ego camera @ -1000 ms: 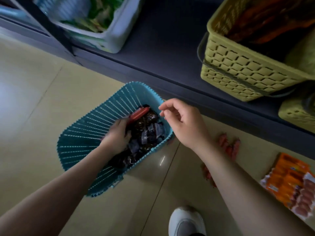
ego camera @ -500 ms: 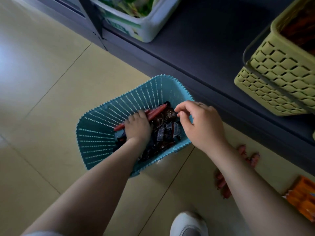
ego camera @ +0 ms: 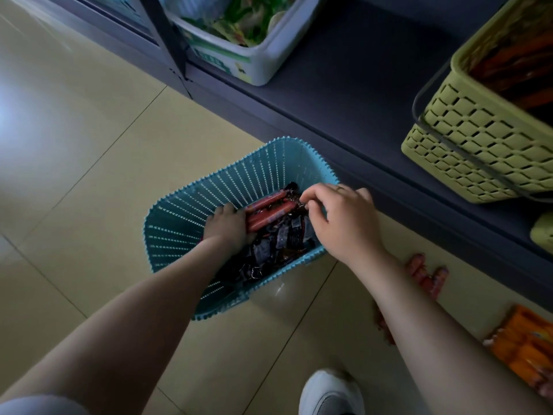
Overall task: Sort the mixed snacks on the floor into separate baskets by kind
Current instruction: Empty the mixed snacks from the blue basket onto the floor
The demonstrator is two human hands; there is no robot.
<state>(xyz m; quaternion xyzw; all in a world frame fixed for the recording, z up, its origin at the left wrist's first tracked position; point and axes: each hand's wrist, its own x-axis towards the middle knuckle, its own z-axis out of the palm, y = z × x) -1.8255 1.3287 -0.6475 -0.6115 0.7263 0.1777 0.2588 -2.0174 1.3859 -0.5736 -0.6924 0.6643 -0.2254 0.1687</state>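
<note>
A teal slatted basket point(ego camera: 191, 217) stands on the tiled floor, holding several dark wrapped snacks point(ego camera: 284, 241) and a few red sausage sticks point(ego camera: 269, 209). My left hand point(ego camera: 229, 227) is inside the basket and grips the near ends of the red sausage sticks. My right hand point(ego camera: 341, 218) hovers over the basket's right rim with its fingers curled at the sticks' far ends; whether it pinches anything is hidden. More red sausages point(ego camera: 428, 275) lie on the floor to the right, partly behind my right forearm.
A dark low shelf point(ego camera: 344, 85) runs along the back with a white bin of green packets point(ego camera: 239, 40) and an olive basket point(ego camera: 478, 139) of orange-red snacks. Orange sausage packs point(ego camera: 523, 351) lie on the floor at right. My white shoe point(ego camera: 332, 393) is at the bottom.
My left hand has gathered more red sausage sticks inside the basket. My right hand has moved from above the rim to the sticks' far ends. The camera has shifted left.
</note>
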